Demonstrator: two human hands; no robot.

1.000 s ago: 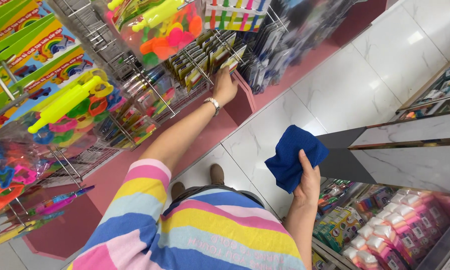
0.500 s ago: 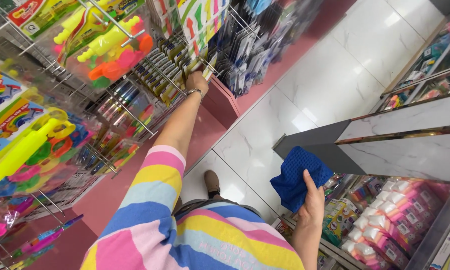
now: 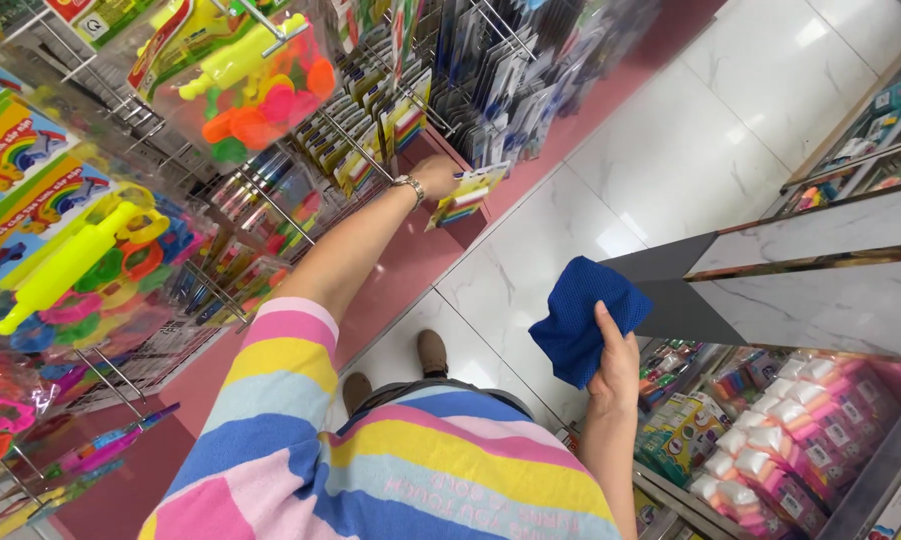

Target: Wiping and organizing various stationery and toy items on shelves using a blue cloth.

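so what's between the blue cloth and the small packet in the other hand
In the head view, only bare white floor tiles lie between the blue cloth and the small packet.

The left hand (image 3: 436, 180), a watch (image 3: 408, 184) on its wrist, was stretched toward the far pegs (image 3: 355, 140) and gripped a small card pack (image 3: 462, 198) with striped colours, just off the hooks. The right hand (image 3: 615, 360), near and to the right, clutched a bunched blue cloth (image 3: 582, 318) beside a marble-look counter (image 3: 820, 275). Bagged yellow and orange toys (image 3: 245, 80) hung on the rack at left. Two brown shoes (image 3: 431, 352) stood on the white tile floor (image 3: 670, 160). Wrapped pink packs (image 3: 800, 440) filled the shelf at near right.
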